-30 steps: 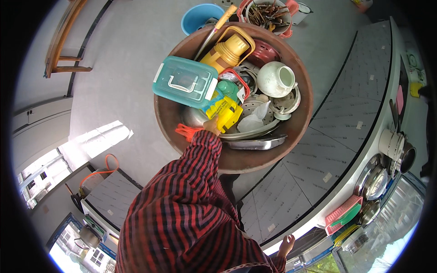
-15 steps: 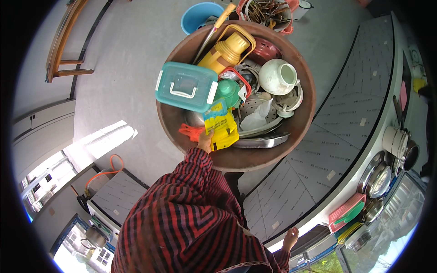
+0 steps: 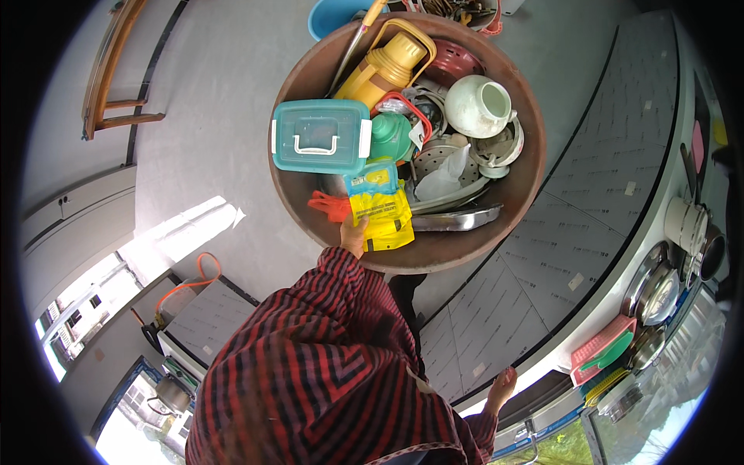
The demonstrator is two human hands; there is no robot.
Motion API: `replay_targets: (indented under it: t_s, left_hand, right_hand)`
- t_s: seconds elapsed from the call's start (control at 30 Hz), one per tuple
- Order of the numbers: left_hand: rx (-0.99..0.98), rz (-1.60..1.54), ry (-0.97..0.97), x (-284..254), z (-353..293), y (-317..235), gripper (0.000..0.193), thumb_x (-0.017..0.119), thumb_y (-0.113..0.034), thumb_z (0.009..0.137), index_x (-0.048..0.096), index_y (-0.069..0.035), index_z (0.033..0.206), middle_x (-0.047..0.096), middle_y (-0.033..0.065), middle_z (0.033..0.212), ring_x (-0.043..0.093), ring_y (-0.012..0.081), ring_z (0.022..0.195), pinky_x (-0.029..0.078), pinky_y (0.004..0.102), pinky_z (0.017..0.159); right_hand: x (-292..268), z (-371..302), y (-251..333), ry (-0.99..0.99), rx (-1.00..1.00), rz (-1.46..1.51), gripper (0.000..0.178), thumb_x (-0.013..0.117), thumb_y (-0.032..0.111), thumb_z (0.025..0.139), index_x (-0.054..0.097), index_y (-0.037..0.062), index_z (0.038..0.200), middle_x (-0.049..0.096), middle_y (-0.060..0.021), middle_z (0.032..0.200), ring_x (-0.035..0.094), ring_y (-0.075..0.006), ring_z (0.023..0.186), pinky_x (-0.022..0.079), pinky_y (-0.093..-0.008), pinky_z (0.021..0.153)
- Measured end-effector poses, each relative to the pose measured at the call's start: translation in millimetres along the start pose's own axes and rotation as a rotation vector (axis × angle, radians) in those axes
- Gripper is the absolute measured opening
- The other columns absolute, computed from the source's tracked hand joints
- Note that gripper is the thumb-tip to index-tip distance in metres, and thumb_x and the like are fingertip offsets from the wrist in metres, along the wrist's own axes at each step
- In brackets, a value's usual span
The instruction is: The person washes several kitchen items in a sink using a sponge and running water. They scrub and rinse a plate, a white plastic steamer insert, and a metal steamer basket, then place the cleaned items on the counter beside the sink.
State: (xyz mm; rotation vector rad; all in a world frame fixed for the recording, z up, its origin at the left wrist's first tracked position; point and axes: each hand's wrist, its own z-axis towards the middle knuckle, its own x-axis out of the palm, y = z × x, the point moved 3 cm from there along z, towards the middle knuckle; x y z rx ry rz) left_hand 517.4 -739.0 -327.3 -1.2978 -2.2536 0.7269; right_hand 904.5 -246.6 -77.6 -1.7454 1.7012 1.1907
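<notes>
My left hand [image 3: 354, 235] is closed on the lower left edge of a yellow plastic packet [image 3: 381, 223] with a blue upper part. The packet lies over the near side of a large brown tub [image 3: 453, 260]. Next to it are a crumpled red plastic piece [image 3: 329, 205], a teal lidded box [image 3: 322, 132] with a white handle, and a green rounded container [image 3: 390, 137]. Also in the tub are a yellow thermos flask [image 3: 384, 70], a white round pot [image 3: 477, 107] and a metal tray [image 3: 459, 218]. Off to the right, my right hand [image 3: 501, 387] appears by the counter edge, fingers extended, holding nothing visible.
A long grey-fronted counter [image 3: 577, 225] curves along the right, bearing steel basins [image 3: 651, 291], a pink basket [image 3: 601, 349] and pots [image 3: 686, 225]. Beyond the tub stand a blue basin [image 3: 325, 19] and a bucket of sticks [image 3: 457, 9]. A wooden frame [image 3: 116, 85] stands far left.
The tub and its contents sit slightly higher in view. My left hand keeps hold of the packet, which hangs a little straighter. My right hand has risen slightly, fingers more stretched.
</notes>
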Motion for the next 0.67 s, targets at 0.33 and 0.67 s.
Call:
replay_targets:
  t_s: [0.33, 0.67]
  left_hand:
    - [0.143, 0.342, 0.303, 4, -63, -55, 0.034, 0.068, -0.014, 0.094, 0.062, 0.003, 0.123, 0.069, 0.0057, 0.109, 0.061, 0.0114, 0.098, 0.050, 0.0310, 0.088]
    - [0.166, 1.525, 1.440, 159, -58, -257, 0.040, 0.069, -0.025, 0.092, 0.064, -0.001, 0.123, 0.072, 0.0103, 0.104, 0.069, 0.0181, 0.095, 0.052, 0.0306, 0.086]
  right_hand:
    - [69, 10, 89, 0.017, -0.202, 0.081, 0.034, 0.064, 0.019, 0.099, 0.061, 0.0050, 0.130, 0.067, -0.0105, 0.123, 0.066, -0.0216, 0.102, 0.053, -0.0344, 0.087]
    - [125, 2, 241, 0.540, -0.271, 0.721, 0.080, 0.066, 0.046, 0.097, 0.029, 0.0107, 0.159, 0.041, -0.0133, 0.157, 0.050, -0.0318, 0.134, 0.041, -0.0410, 0.108]
